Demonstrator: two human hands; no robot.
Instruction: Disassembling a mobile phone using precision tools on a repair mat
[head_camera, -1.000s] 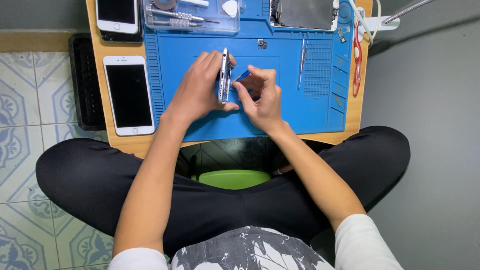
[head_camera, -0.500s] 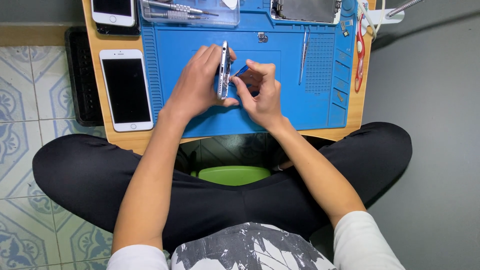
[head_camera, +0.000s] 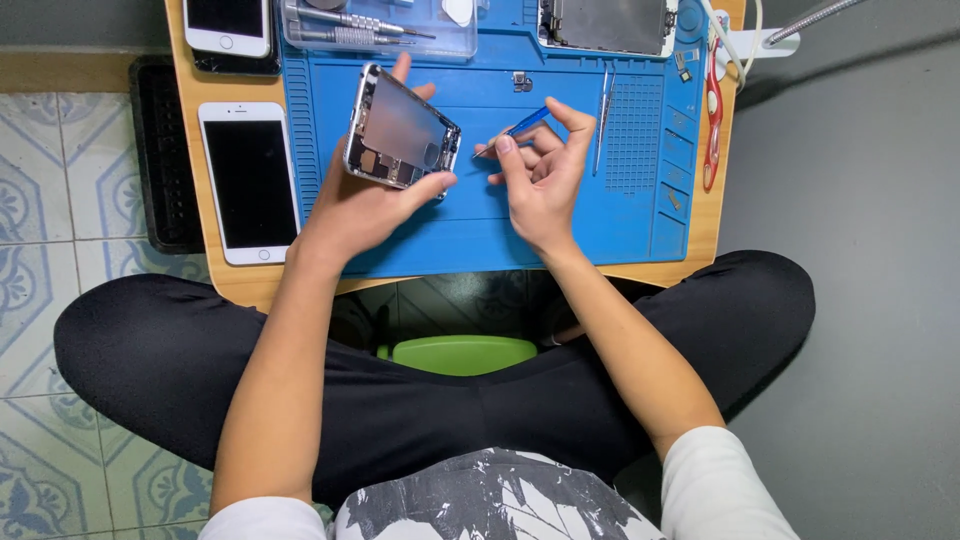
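Fingers of the left hand (head_camera: 365, 205) are clamped around an opened phone body (head_camera: 400, 128), thumb along its near right edge and the other fingers behind its far side, so the shell tilts with its exposed inner parts facing up toward the camera. It is held in the air above the blue work mat (head_camera: 480, 230), over the mat's left half. Fingers of the right hand (head_camera: 540, 175) are pinched together on a slim blue tool (head_camera: 518, 127), whose tip points left toward the phone body without touching it; a small gap shows between tool tip and shell.

The mat covers most of the wooden surface (head_camera: 225, 285). To the left of the mat, a white phone (head_camera: 248, 182) lies face up with a dark screen, and a second white phone (head_camera: 228, 25) lies at the far left corner. At the far edge sit a clear plastic tray (head_camera: 380, 28) with metal screwdrivers in it and, further right, a detached screen panel (head_camera: 607, 25). A pair of tweezers (head_camera: 603, 115) lies on the mat just right of the right hand, and red-handled scissors (head_camera: 712, 110) rest along the mat's right border. Below the surface, the person's crossed legs in black trousers frame a green stool (head_camera: 462, 353).
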